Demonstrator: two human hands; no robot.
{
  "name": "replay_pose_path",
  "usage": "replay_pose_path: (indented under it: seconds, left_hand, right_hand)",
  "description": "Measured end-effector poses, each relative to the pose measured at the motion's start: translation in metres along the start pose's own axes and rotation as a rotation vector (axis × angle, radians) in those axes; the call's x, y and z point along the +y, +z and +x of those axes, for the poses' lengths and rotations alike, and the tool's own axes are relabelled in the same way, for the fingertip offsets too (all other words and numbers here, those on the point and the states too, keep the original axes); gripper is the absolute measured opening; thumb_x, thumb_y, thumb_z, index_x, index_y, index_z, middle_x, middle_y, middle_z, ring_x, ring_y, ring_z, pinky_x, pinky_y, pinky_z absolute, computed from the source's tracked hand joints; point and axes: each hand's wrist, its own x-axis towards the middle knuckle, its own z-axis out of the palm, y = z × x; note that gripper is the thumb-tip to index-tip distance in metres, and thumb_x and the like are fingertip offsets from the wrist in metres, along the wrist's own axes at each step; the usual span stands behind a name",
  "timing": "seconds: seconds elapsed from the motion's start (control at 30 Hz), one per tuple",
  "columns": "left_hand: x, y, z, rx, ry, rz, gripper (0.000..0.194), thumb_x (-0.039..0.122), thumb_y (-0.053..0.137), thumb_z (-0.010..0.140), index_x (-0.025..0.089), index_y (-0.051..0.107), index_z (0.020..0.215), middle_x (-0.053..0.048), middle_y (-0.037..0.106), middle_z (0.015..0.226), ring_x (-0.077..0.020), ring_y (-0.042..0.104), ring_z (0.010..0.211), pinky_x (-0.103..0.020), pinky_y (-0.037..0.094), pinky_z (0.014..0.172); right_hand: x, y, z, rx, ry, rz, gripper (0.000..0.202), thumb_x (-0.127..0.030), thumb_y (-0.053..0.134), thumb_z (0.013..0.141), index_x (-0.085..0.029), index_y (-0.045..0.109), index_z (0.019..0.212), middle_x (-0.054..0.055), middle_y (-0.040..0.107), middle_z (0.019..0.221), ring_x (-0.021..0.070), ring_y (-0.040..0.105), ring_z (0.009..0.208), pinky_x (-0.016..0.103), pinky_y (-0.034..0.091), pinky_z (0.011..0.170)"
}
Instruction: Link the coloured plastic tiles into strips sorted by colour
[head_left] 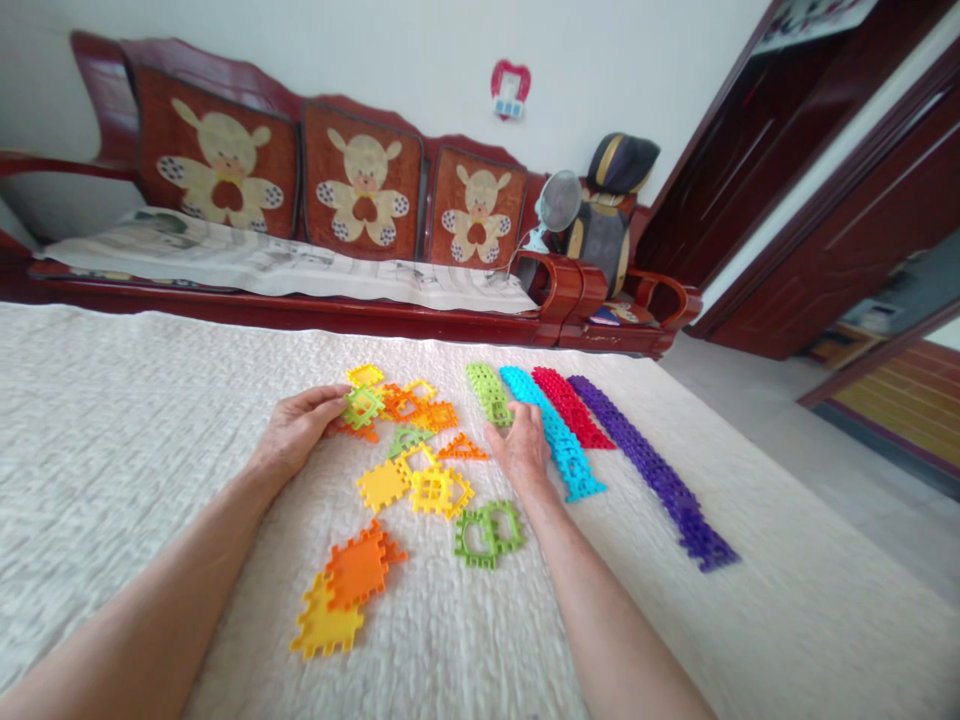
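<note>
My left hand [301, 428] pinches a light green interlocking plastic tile [364, 405] between thumb and fingers, at the left of a loose pile. My right hand [523, 445] has thumb and fingers around the near end of a short row of light green tiles [486, 388]. Between my hands lie orange tiles [435, 415], an orange triangular piece [463, 449] and a green triangular piece [409, 440]. Nearer to me are yellow tiles [382, 485], a pair of green frame-shaped tiles [477, 538], and an orange tile [356, 570] overlapping a yellow one [327, 625].
Right of the green row lie overlapping rows of blue tiles [559, 440], red tiles [574, 408] and purple tiles [652, 470]. Everything rests on a cream quilted cover [187, 400]. Beyond it stands a wooden sofa [450, 325] with bear cushions and a small fan [559, 203].
</note>
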Motion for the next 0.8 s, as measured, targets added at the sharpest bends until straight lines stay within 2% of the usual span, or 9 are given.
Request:
replay_pose_path:
  seconds: [0.13,0.2,0.27,0.37,0.43,0.53,0.63,0.7,0.8]
  left_hand:
    - [0.005,0.003,-0.002,-0.035,0.013,-0.008,0.045,0.048,0.083,0.057,0.019,0.077,0.091,-0.001,0.067,0.065,-0.0114,0.054,0.055,-0.023,0.044,0.055]
    - [0.010,0.008,-0.005,-0.067,0.014,-0.016,0.048,0.049,0.084,0.054,0.018,0.076,0.090,-0.001,0.067,0.064,-0.0117,0.054,0.054,-0.024,0.045,0.055]
    - [0.015,0.014,-0.008,-0.117,0.008,-0.020,0.051,0.050,0.085,0.051,0.016,0.076,0.087,-0.002,0.066,0.061,-0.0124,0.054,0.053,-0.025,0.045,0.054]
    - [0.018,0.022,-0.014,-0.194,0.001,-0.008,0.053,0.053,0.085,0.051,0.016,0.075,0.088,-0.002,0.066,0.062,-0.0138,0.057,0.055,-0.027,0.047,0.055]
    - [0.018,0.025,-0.017,-0.242,-0.011,0.007,0.053,0.053,0.084,0.054,0.016,0.075,0.091,-0.003,0.069,0.067,-0.0146,0.060,0.058,-0.028,0.049,0.059]
    - [0.015,0.025,-0.019,-0.326,-0.039,0.036,0.054,0.053,0.082,0.058,0.016,0.075,0.097,-0.003,0.071,0.071,-0.0145,0.061,0.062,-0.028,0.051,0.064]
    - [0.013,0.024,-0.019,-0.396,-0.074,0.064,0.055,0.052,0.082,0.060,0.015,0.075,0.101,-0.003,0.071,0.069,-0.0140,0.060,0.061,-0.029,0.051,0.065]
    - [0.012,0.025,-0.019,-0.432,-0.100,0.063,0.056,0.051,0.082,0.060,0.015,0.075,0.102,-0.003,0.071,0.068,-0.0145,0.061,0.061,-0.029,0.051,0.066]
    - [0.011,0.027,-0.019,-0.464,-0.122,0.034,0.056,0.050,0.083,0.060,0.016,0.075,0.104,-0.003,0.072,0.069,-0.0150,0.062,0.062,-0.030,0.052,0.067]
  right_hand:
    - [-0.006,-0.008,0.001,0.016,-0.024,0.067,0.039,-0.034,0.066,0.079,-0.018,0.057,0.113,0.014,0.058,0.116,0.0296,0.056,0.112,0.045,0.048,0.098]
    - [-0.013,-0.014,0.002,0.056,-0.097,0.141,0.033,-0.030,0.060,0.082,-0.018,0.058,0.112,0.015,0.059,0.115,0.0286,0.056,0.112,0.045,0.047,0.099]
    - [-0.023,-0.020,0.001,0.053,-0.187,0.256,0.025,-0.026,0.055,0.084,-0.019,0.060,0.108,0.012,0.062,0.111,0.0247,0.060,0.103,0.040,0.050,0.094]
    - [-0.041,-0.022,-0.004,-0.081,-0.276,0.443,0.017,-0.024,0.053,0.087,-0.021,0.064,0.100,0.006,0.068,0.096,0.0176,0.064,0.083,0.031,0.054,0.082]
    - [-0.050,-0.019,-0.009,-0.174,-0.298,0.524,0.017,-0.024,0.053,0.089,-0.021,0.066,0.098,0.004,0.070,0.092,0.0155,0.065,0.078,0.029,0.054,0.078]
    - [-0.059,-0.014,-0.014,-0.243,-0.360,0.598,0.022,-0.020,0.054,0.087,-0.021,0.067,0.105,0.005,0.071,0.097,0.0151,0.066,0.080,0.029,0.055,0.078]
    - [-0.064,-0.014,-0.017,-0.266,-0.433,0.631,0.034,-0.015,0.056,0.083,-0.022,0.065,0.115,0.007,0.070,0.111,0.0162,0.066,0.088,0.030,0.056,0.078]
    - [-0.067,-0.016,-0.018,-0.294,-0.431,0.650,0.038,-0.015,0.056,0.083,-0.023,0.063,0.119,0.008,0.068,0.117,0.0163,0.066,0.090,0.028,0.056,0.073]
    - [-0.071,-0.016,-0.019,-0.355,-0.363,0.674,0.036,-0.018,0.056,0.086,-0.023,0.062,0.121,0.007,0.070,0.112,0.0156,0.068,0.085,0.027,0.056,0.068]
